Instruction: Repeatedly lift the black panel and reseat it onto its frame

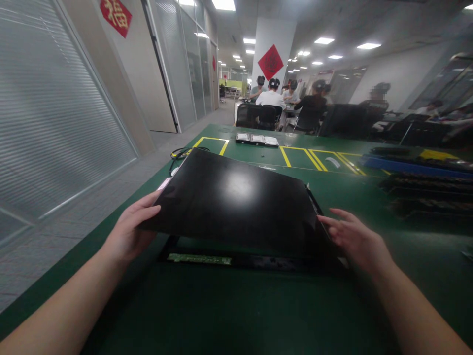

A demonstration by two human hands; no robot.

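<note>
My left grip (135, 228) pinches the glossy black rectangular panel (236, 207); can't tell right grip (353, 240) at its opposite edge: if loose, it could slip.

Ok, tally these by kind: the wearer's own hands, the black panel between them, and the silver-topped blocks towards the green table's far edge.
Left hand and right hand: 2
Black panel: 1
Silver-topped blocks: 3
Total: 6

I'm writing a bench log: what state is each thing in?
Black display panel: tilted, left side raised.
Left hand: gripping panel's left edge.
Right hand: loosely open, touching panel's right edge.
Black frame: beneath panel, partly covered.
Green circuit strip: exposed.
Three hard drives: lying side by side.
Cable: loosely looped.
Table: marked with yellow lines.
Ceiling lights: lit.
</note>
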